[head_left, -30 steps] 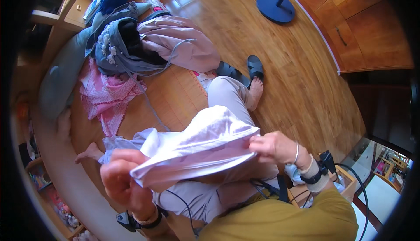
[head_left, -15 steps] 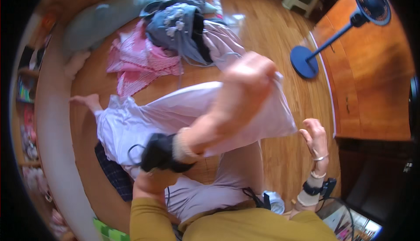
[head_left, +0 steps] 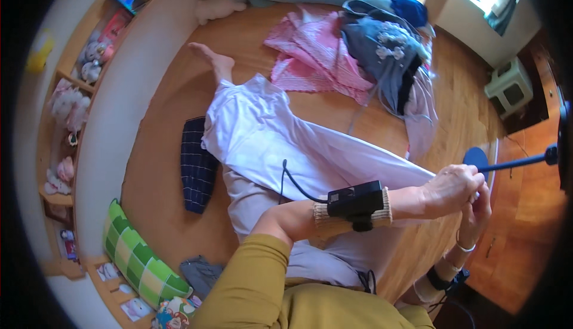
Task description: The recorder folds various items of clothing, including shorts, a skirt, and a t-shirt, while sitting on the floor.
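Note:
A white garment lies across my legs, its one end pulled out to the right toward my hands. My left hand is closed at that end, the cloth running in behind its wrist; the exact grip is partly hidden. Against its fingertips, my right hand has its fingers drawn together in a pinch, and what lies between them is too small to make out. A black device on a knitted cuff is strapped to my left forearm, with a cable looping from it.
Pink patterned cloth and a grey-blue garment lie beyond the white one. A dark checked cloth is on the left, near a green checked cushion. The blue fan stand and wooden cabinet are close on the right.
My left hand has moved right and down with the garment's end, stretching the cloth out. My right hand, open and apart before, now meets it. The view has swung left.

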The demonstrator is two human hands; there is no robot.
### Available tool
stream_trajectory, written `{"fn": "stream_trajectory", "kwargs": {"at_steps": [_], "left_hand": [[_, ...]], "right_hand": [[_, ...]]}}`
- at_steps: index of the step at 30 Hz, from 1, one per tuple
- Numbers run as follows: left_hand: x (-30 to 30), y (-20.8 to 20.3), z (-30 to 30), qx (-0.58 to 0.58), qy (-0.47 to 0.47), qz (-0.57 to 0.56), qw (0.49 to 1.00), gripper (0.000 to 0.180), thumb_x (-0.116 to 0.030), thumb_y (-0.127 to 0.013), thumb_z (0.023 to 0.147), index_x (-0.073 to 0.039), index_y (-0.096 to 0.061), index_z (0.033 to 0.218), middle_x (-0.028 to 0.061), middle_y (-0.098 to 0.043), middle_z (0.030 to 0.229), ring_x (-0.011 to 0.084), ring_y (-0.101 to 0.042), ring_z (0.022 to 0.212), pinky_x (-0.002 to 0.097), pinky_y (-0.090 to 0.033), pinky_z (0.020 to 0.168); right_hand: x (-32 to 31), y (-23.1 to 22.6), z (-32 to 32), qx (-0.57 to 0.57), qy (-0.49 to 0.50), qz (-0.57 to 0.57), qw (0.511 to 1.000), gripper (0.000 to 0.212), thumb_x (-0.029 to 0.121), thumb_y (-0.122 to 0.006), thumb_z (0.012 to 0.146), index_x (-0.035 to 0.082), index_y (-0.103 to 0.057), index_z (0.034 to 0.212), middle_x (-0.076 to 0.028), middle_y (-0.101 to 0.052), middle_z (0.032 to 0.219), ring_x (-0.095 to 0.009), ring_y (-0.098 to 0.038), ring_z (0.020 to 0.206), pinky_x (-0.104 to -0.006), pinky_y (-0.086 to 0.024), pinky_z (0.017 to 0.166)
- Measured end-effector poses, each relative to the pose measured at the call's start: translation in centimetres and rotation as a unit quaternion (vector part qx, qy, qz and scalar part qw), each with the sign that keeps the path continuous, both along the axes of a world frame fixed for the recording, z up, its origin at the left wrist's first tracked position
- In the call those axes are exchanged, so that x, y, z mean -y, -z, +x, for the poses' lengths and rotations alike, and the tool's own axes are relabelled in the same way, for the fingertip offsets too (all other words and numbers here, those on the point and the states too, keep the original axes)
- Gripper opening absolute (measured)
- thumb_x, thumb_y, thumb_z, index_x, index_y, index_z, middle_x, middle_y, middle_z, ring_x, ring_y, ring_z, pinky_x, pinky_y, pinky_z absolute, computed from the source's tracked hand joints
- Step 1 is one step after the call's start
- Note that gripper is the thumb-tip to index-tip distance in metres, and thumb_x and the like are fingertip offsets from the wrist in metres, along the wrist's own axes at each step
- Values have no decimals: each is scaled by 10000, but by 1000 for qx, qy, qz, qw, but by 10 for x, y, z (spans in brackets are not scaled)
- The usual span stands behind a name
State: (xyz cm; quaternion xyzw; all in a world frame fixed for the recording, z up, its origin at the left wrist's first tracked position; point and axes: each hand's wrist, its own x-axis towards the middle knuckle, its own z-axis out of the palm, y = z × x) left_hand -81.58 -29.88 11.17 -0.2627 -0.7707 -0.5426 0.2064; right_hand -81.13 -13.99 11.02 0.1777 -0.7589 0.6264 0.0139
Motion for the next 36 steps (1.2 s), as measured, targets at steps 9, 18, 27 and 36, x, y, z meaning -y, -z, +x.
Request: {"fn": "stream_trajectory", "kwargs": {"at_steps": [9,18,27,36], "left_hand": [[262,128,-48,85,-223,-235,942,100,-61,-553,662,7,-541,734,199,-557,810,360,-538,820,454,-434,738],[495,248,-1,350,-564,-258,702,402,-37,-563,698,65,-491,1080,305,-468,1106,437,-514,997,432,-434,878],[539,235,22,339,-513,-34,788,107,-9,-457,788,-48,-504,876,117,-551,690,197,-605,557,307,-486,478],[515,118,256,293,-581,33,758,43,-46,-472,842,-46,-509,819,32,-546,718,121,-573,602,242,-483,509]], "right_hand": [[-38,25,-19,-18,80,71,994,106,105,-602,851,32,-526,860,6,-438,832,-82,-414,776,-191,-333,680],[-59,64,-34,58,147,62,985,146,187,-612,867,55,-561,902,47,-487,806,-43,-432,756,-176,-349,679],[-66,78,-38,78,158,111,978,134,184,-592,880,54,-562,892,48,-492,814,-49,-433,759,-179,-349,691],[-108,128,-52,82,212,39,973,194,217,-578,892,49,-605,987,43,-548,886,-50,-485,825,-186,-390,764]]}}
